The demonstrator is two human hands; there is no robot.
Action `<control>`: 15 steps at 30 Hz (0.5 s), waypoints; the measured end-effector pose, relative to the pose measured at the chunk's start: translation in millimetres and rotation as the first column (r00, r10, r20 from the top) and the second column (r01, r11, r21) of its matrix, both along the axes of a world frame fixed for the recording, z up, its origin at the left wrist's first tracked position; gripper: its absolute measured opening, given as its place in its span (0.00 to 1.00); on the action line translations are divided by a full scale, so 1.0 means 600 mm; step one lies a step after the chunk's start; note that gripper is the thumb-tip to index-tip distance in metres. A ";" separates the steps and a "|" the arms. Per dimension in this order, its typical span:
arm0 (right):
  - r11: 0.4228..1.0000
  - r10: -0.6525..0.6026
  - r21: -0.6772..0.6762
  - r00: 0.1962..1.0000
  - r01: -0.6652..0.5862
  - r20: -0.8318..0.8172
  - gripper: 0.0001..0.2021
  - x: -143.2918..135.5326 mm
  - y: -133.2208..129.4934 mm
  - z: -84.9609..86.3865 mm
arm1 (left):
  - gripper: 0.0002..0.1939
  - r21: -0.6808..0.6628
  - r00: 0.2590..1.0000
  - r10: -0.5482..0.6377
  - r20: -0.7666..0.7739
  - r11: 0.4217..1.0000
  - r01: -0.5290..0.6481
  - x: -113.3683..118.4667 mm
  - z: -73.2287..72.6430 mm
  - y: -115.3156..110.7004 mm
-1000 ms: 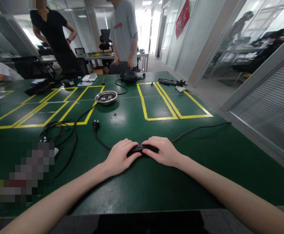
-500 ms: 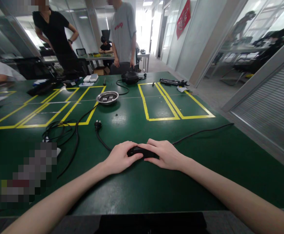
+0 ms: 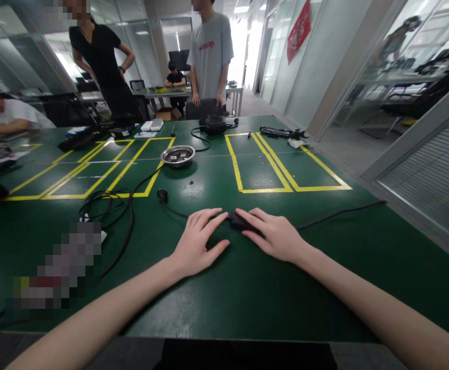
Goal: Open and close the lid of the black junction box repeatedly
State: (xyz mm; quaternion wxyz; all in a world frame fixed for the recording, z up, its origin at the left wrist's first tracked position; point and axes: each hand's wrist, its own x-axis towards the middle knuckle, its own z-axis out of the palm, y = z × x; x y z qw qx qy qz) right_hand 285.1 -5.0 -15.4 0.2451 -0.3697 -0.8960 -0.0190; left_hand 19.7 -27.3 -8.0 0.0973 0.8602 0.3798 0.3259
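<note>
A black power adapter lies on the green table in front of me, partly hidden by my right hand. Over its near and right sides my right hand is closed, fingers on top and thumb along the near edge. Just left of the adapter is my left hand, its fingers and thumb apart and nothing between them. From the adapter's left side a cord runs behind my left fingers to a black plug. A black cable stretches away to the right.
A metal bowl with small metal parts stands beyond my left hand. Coiled black cable lies at left. Yellow tape marks rectangles on the green table. A black case and folded tripod lie farther back; people stand behind.
My left hand has let go of the adapter and opened. My right hand and the adapter have shifted slightly away from me. The plug has turned on the table. The view has shifted slightly left.
</note>
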 end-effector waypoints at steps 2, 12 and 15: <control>0.985 -0.170 -0.039 0.975 0.166 -0.141 0.24 0.030 0.025 0.004 | 0.25 0.055 1.000 -0.012 -0.007 0.998 0.012 -0.005 -0.002 0.001; 0.609 -0.728 -0.037 0.540 0.792 -0.422 0.30 0.206 0.094 0.030 | 0.13 -0.070 0.983 -0.149 -0.107 0.987 0.142 -0.008 -0.008 0.004; 0.596 -0.783 -0.054 0.565 0.801 -0.258 0.30 0.229 0.106 0.004 | 0.12 -0.092 0.981 -0.154 -0.116 0.985 0.144 -0.010 -0.009 0.005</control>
